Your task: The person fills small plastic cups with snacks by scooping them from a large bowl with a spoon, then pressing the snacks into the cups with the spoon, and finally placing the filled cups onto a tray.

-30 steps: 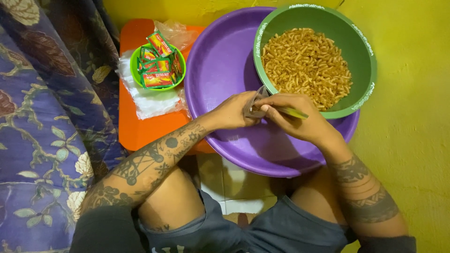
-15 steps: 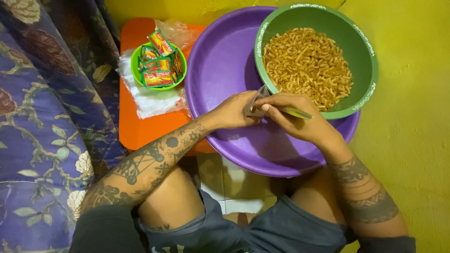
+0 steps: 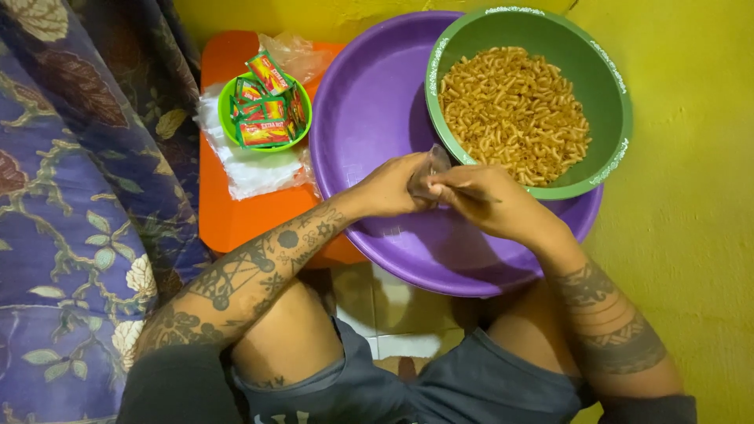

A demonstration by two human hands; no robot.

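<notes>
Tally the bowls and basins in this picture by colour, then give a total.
Purple basin: 1
Large green bowl, holding macaroni: 1
Small bright green bowl, holding sachets: 1
Total: 3

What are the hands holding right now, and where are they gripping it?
Both hands pinch a small clear plastic bag at its edges, left hand on its left side, right hand on its right, over the purple basin.
</notes>
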